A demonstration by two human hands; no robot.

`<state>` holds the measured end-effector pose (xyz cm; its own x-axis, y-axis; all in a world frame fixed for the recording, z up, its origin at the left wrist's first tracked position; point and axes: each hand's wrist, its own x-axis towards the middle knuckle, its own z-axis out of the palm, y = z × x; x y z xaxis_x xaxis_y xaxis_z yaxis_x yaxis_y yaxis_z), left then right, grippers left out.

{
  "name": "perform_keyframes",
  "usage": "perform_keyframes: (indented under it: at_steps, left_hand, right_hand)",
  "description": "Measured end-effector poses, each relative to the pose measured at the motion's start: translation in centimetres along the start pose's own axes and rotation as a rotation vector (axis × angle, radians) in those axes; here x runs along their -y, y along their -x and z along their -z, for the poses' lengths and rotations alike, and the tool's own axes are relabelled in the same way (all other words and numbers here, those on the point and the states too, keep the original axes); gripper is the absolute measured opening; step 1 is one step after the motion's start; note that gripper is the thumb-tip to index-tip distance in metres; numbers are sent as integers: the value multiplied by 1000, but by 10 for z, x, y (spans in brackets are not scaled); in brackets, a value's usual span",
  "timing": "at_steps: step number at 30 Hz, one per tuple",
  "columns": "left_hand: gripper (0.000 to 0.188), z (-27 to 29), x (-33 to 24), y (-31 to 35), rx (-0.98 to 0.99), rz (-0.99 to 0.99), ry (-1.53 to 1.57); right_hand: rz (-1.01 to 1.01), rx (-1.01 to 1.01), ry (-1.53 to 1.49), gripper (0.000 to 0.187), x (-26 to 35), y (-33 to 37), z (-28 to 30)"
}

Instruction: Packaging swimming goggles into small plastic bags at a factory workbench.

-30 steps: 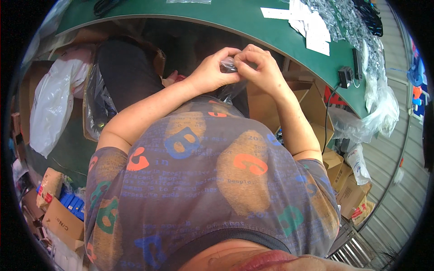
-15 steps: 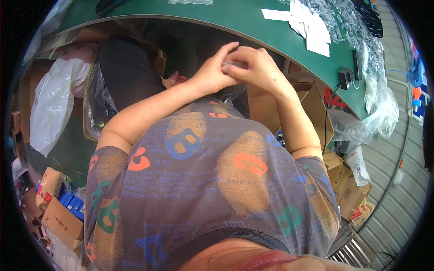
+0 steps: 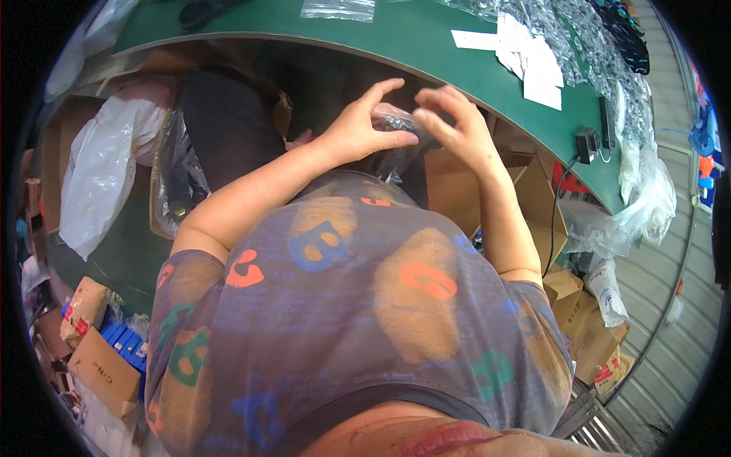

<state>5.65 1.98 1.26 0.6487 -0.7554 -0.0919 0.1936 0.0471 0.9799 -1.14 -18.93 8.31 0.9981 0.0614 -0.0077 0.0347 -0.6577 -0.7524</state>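
My left hand (image 3: 356, 131) is raised in front of my body near the green table edge, its thumb and index finger spread wide. A clear plastic bag (image 3: 394, 120) lies against its palm and seems held by the lower fingers, which are partly hidden. My right hand (image 3: 459, 128) is a little to the right of the bag, fingers curved and a gap showing between thumb and fingertips. I see nothing in it, though its fingertips are slightly blurred. Below my hands, more clear plastic (image 3: 396, 161) hangs down toward my lap.
The green table (image 3: 426, 57) curves across ahead, with white paper slips (image 3: 529, 65), heaped clear bags (image 3: 582, 49), a flat bag (image 3: 337, 9) and a black plug with cable (image 3: 586, 145). An open cardboard box (image 3: 544, 198) stands at right. A white plastic sack (image 3: 99, 175) is at left.
My hands were together around the small clear plastic; now they are apart, the right one moved right. More of the bag shows at my left hand. The whole view has shifted slightly.
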Motion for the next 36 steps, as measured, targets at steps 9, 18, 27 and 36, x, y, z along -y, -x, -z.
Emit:
perform_keyframes:
  at_steps: [9,18,27,36]
  left_hand:
    - [17,15,-4,-6,117,-214,-134]
    - [15,18,-60,28,67,-914,-1109]
    - [16,26,-54,38,173,-882,-1207]
    - [12,52,-50,33,166,-788,-1209]
  right_hand:
    - [255,-46,122,8,19,13,-6]
    - [380,132,348,12,53,25,6]
    - [263,182,233,10,47,41,14]
    - [-17,-136,153,9,54,95,71]
